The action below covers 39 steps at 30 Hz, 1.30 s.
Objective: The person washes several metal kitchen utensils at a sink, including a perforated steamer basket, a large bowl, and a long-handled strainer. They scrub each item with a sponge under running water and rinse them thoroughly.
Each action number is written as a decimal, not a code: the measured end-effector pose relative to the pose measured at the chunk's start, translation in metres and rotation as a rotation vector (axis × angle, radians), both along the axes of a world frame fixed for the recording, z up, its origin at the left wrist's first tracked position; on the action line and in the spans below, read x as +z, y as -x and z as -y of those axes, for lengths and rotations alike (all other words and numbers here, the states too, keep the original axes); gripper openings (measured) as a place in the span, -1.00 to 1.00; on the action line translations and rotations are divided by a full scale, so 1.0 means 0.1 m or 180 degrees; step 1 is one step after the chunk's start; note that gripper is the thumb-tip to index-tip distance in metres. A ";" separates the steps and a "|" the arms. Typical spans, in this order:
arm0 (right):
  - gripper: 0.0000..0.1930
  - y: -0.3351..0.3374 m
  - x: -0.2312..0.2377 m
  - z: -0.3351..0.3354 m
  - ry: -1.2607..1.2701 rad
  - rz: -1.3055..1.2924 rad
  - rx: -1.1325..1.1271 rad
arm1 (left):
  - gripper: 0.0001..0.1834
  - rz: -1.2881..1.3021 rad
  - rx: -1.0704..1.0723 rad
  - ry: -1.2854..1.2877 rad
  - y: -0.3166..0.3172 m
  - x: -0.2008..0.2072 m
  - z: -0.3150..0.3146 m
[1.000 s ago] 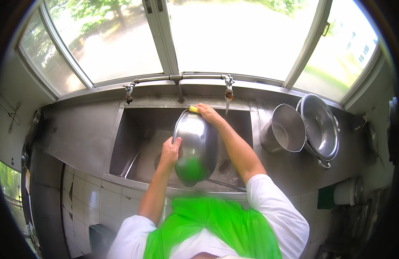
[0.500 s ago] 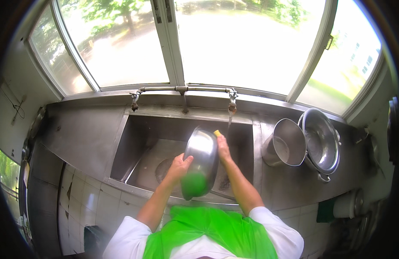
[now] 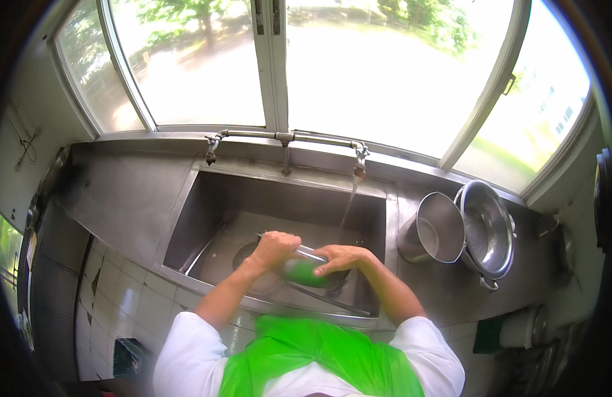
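Observation:
Low over the near part of the metal sink point(image 3: 273, 198), I hold a shiny metal bowl point(image 3: 302, 271), smeared by motion and reflecting my green apron. My left hand point(image 3: 274, 250) is closed on its left side, with the fingers folded over the edge. My right hand point(image 3: 340, 258) grips the right side, thumb toward me and fingers hidden beyond the bowl. No yellow sponge shows now; whether it is under my right hand I cannot tell. Behind the bowl, water runs from the right tap point(image 3: 359, 169) into the sink.
A deep metal pot point(image 3: 415, 239) stands on the counter right of the sink, with a wide two-handled metal basin point(image 3: 486, 228) beside it. The left tap point(image 3: 211, 156) shows no flow. Windows point(image 3: 385, 79) line the far side, and a bare metal counter point(image 3: 127, 192) lies left.
The bowl has come down and turned from standing upright on edge to a flatter tilt. My right hand has moved down toward me, and the yellow sponge has gone from sight.

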State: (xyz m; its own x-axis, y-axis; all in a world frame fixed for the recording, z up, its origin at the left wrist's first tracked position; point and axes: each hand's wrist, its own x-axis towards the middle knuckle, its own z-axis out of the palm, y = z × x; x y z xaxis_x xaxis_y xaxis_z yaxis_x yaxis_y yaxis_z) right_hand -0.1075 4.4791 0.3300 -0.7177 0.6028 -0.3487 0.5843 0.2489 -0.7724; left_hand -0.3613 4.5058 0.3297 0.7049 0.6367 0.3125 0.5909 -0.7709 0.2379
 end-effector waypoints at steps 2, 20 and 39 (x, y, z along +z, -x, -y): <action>-0.42 -0.20 0.00 0.14 0.1072 -0.0018 -0.0119 | -0.64 0.0203 0.0289 0.0239 0.39 -0.18 -0.27; -0.59 0.23 -0.32 0.79 -0.0615 0.0093 -0.1458 | -0.81 -0.0317 -0.0221 0.0940 0.05 -0.46 0.44; -0.55 0.28 -0.19 0.78 -0.0687 0.0077 -0.0646 | -0.90 -0.0383 -0.0146 0.1354 0.27 -0.50 0.68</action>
